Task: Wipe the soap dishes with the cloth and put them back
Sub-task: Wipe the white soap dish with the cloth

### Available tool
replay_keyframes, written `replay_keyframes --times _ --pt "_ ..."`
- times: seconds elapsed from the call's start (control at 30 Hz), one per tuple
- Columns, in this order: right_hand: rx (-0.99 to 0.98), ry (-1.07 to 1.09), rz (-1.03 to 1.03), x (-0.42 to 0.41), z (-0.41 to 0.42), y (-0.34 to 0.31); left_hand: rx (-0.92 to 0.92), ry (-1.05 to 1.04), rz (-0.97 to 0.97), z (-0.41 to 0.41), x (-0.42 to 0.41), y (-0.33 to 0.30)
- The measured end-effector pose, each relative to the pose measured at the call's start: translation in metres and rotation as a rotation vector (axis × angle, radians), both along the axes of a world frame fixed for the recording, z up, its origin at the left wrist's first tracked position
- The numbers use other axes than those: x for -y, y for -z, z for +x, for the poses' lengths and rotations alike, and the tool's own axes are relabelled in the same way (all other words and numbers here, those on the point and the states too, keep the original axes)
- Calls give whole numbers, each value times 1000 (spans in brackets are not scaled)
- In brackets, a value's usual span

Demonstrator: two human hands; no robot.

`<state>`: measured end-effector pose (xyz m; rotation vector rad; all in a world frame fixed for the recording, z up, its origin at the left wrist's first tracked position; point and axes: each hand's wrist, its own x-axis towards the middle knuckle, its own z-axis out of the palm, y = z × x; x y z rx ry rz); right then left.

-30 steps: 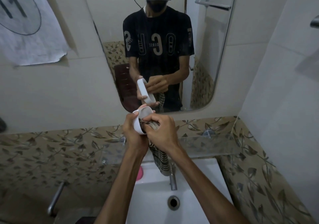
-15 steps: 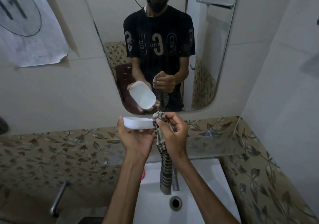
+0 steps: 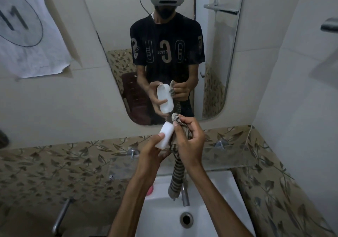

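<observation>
My left hand (image 3: 152, 150) grips a white soap dish (image 3: 164, 135), held on edge above the sink with its underside toward me. My right hand (image 3: 190, 139) clutches a bunched striped cloth (image 3: 176, 178) right beside the dish; the cloth's top touches the dish's edge and its long tail hangs down in front of the tap. In the mirror the dish's hollow side shows, facing away from me. A pink thing (image 3: 150, 190) shows behind my left forearm on the sink's rim; I cannot tell what it is.
A white sink (image 3: 215, 205) with a drain (image 3: 186, 220) and a chrome tap (image 3: 185, 196) lies below my hands. A glass shelf (image 3: 228, 156) runs along the leaf-patterned tiles. A mirror (image 3: 164, 50) hangs ahead, a paper sheet (image 3: 27, 35) on the left wall, a metal bar (image 3: 61, 216) lower left.
The dish was held flat half a second ago; my left hand has now tipped it on edge with its underside toward me. My right hand with the cloth stays beside it.
</observation>
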<state>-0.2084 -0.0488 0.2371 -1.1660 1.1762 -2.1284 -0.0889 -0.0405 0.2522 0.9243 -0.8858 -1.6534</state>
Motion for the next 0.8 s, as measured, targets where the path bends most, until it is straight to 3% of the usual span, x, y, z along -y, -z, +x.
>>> replay_keyframes --times 0.33,0.47,0.63,0.8 --pt "78 -101 40 -15 13 13 420 46 -336 -10 0 -7" --pt "-60 -94 -2 -19 7 17 470 106 -379 -1 5 -7" --pt "-188 43 89 -17 2 24 615 -64 -495 -5 4 7" --pt "-227 -105 130 -18 1 28 729 -200 -541 -7 7 22"
